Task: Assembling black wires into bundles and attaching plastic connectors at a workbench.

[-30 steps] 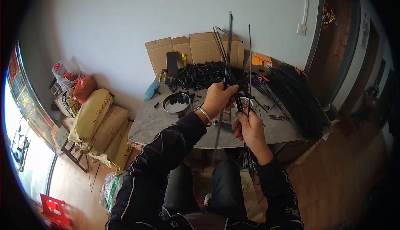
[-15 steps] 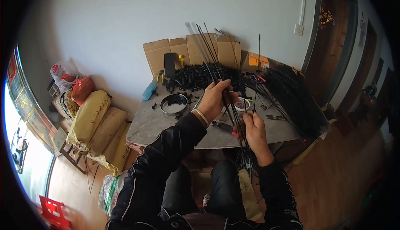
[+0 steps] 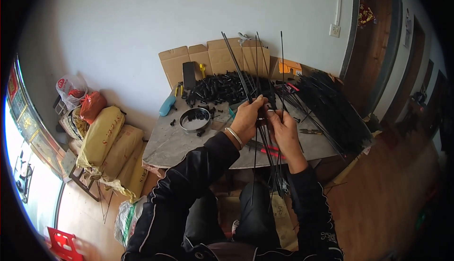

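Black thin rods [image 3: 246,79] bunched at frame centre, left hand [image 3: 247,117] and right hand [image 3: 283,131] fingers both grasping them above grey tabletop [image 3: 172,142].

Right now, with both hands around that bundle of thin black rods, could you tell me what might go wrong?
1. The thin black rods fan apart above the left hand and right hand; some could slip out and drop toward the lap.
2. Their long upper ends point up toward the person's head and might poke.
3. Swinging the bundle could knock the round metal dish or the pile of small black parts.
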The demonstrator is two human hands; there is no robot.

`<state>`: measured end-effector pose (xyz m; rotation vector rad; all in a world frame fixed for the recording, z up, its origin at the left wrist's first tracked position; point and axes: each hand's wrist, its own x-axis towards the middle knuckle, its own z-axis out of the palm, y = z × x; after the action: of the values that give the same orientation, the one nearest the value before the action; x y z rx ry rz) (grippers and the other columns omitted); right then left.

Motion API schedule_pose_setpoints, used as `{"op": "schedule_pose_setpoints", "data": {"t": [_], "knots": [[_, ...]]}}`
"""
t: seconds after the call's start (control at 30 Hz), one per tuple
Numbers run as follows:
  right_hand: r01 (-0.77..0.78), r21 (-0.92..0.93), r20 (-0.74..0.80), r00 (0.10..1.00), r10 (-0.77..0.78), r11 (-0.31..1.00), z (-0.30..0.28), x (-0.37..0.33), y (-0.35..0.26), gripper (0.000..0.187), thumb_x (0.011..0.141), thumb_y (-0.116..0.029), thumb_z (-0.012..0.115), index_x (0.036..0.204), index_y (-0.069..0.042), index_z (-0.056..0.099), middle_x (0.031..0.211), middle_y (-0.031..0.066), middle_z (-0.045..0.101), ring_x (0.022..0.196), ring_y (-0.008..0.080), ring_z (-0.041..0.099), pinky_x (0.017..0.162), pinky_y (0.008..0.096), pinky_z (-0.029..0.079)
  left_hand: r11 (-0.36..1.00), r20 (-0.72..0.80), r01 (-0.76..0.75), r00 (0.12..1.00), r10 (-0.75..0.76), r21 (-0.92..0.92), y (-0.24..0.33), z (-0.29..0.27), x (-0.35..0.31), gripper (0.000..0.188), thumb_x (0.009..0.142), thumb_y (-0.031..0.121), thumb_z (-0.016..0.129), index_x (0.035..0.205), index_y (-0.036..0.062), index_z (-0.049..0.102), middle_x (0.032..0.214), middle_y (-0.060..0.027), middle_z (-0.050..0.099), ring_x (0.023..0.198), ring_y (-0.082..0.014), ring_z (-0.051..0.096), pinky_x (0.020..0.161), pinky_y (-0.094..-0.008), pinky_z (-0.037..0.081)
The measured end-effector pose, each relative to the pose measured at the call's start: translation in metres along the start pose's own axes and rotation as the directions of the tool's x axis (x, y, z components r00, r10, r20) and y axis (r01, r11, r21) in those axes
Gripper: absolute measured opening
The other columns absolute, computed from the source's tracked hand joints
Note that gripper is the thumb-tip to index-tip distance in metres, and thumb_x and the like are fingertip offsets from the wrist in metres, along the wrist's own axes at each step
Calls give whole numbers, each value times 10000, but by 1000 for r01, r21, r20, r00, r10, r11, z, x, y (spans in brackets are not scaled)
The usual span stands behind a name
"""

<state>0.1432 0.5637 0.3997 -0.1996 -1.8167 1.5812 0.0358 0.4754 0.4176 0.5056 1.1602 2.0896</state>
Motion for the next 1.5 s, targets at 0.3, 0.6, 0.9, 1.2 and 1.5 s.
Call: {"op": "schedule_pose_setpoints", "data": {"t": [0.3, 0.6, 0.9, 1.2, 1.5], "knots": [[58, -72, 4, 998, -58, 996, 5, 6, 12, 210, 871, -175, 677, 885, 30, 629, 771, 47, 656, 715, 86, 586, 645, 240, 467, 985, -107, -94, 991, 79, -144, -20, 6, 4, 136, 905, 191, 644, 952, 70, 606, 839, -17, 595, 740, -115, 567, 617, -262, 463], [67, -36, -77, 995, -70, 997, 1, 5, 18, 169, 869, -152, 673, 872, 14, 641, 735, 6, 631, 651, 64, 536, 602, 227, 432, 976, -82, -23, 997, 6, -217, -14, 13, -2, 125, 930, 188, 604, 955, 66, 591, 839, -17, 591, 756, -131, 559, 684, -279, 478], [116, -165, -122, 983, -137, 979, -5, 12, 19, 155, 858, -146, 666, 839, 2, 625, 724, 5, 624, 627, 72, 528, 579, 239, 430, 975, -70, -82, 995, 69, -208, -18, 19, -3, 133, 946, 176, 571, 975, 47, 563, 837, -34, 602, 720, -158, 585, 677, -317, 506], [41, 37, -379, 925, -24, 998, -93, 37, -46, 189, 873, -225, 616, 800, -52, 593, 583, -20, 495, 397, 43, 400, 356, 197, 273, 991, -261, -91, 963, 63, -96, 20, -4, -7, 277, 969, 354, 529, 991, 81, 570, 562, 73, 248, 454, -62, 223, 445, -271, 216], [-48, 5, 107, 993, 47, 999, -14, 12, -25, 228, 907, -222, 617, 805, -18, 623, 628, -20, 569, 549, 51, 493, 514, 195, 392, 993, 132, -14, 991, -2, 115, -1, 21, -8, 301, 975, 318, 517, 987, 45, 641, 846, -32, 637, 744, -159, 613, 644, -321, 503]]}}
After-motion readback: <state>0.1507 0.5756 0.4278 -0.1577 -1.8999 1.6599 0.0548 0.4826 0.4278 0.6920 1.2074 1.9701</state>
